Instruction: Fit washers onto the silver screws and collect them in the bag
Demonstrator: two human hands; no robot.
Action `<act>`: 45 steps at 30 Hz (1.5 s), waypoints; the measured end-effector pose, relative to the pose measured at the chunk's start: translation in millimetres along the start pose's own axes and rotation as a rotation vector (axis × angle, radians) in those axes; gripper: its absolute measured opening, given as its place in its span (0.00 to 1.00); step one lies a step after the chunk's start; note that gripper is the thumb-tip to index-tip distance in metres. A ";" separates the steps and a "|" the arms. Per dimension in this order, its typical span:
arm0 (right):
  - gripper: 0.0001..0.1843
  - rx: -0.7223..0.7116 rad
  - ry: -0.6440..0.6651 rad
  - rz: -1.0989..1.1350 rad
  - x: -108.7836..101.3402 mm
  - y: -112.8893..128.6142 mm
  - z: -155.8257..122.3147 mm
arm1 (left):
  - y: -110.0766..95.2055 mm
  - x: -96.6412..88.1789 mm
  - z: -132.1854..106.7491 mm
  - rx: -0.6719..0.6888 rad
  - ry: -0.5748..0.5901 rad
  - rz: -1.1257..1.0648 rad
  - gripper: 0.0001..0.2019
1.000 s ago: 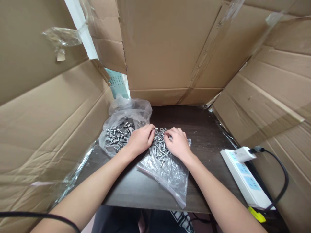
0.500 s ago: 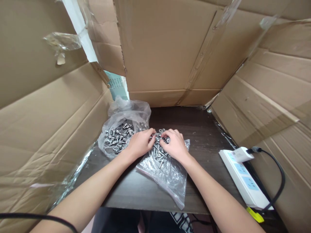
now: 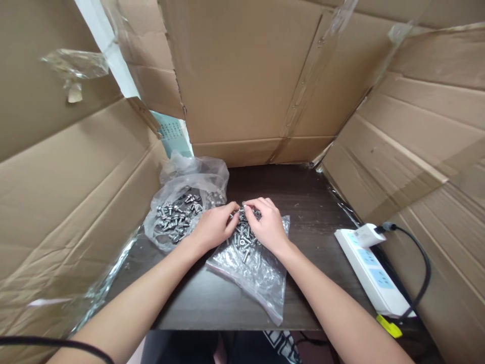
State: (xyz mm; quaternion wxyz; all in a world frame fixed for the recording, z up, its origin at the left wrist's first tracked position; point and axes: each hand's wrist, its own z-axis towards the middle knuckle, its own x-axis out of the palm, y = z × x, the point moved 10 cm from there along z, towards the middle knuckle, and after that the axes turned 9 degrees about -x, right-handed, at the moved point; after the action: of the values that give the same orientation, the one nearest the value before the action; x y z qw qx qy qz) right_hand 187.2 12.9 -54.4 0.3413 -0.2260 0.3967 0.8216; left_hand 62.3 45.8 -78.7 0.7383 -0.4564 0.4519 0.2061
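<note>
My left hand (image 3: 215,223) is closed in a pinch on a small metal bolt (image 3: 241,209) above the pile. Right beside it, my right hand (image 3: 267,222) also pinches, its thumb and fingertips at the bolt's end; whatever tiny part it holds is too small to make out. Beneath both hands, loose silver bolts (image 3: 242,237), some with washers, lie on a clear zip bag (image 3: 261,283). To the left of my left hand sits an opened thin plastic bag (image 3: 153,235) containing many bolts (image 3: 178,217) fitted with washers.
Cardboard walls (image 3: 246,76) enclose the dark table (image 3: 182,303) at the back and both sides. A white power strip (image 3: 373,275) with a plugged-in adapter (image 3: 366,235) and black cable (image 3: 426,258) lies on the right. Another black cable (image 3: 53,343) crosses the lower left.
My fingertips have come together, the right hand moving in against the bolt in my left. The whole view has shifted slightly, so things appear a little further left.
</note>
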 end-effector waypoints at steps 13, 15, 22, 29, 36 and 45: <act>0.03 -0.036 -0.082 0.148 -6.9 10.3 -1.2 | -2.6 1.8 0.5 0.058 0.057 -0.153 0.11; 0.03 -0.068 -0.084 0.155 -8.1 14.0 -0.5 | -4.1 2.2 0.3 0.063 0.075 -0.181 0.11; 0.04 -0.125 -0.104 0.230 -11.3 21.5 0.3 | -6.5 0.1 -0.9 0.073 0.090 -0.221 0.14; 0.11 -0.162 -0.064 0.264 -7.3 22.5 0.3 | -6.5 -1.0 -1.5 0.085 0.090 -0.237 0.14; 0.10 -0.172 -0.085 0.228 -10.1 22.2 0.8 | -6.1 -3.6 -1.0 0.072 0.085 -0.262 0.14; 0.09 -0.281 -0.079 0.162 -11.9 28.1 0.7 | -7.7 -4.7 -2.7 0.128 0.044 -0.203 0.13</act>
State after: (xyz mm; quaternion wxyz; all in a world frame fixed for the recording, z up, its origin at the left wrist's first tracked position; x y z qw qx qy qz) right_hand 174.2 -3.8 -32.4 0.2542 -0.2062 0.2810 0.9022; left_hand 64.1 40.1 -71.4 0.7728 -0.4562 0.4316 0.0910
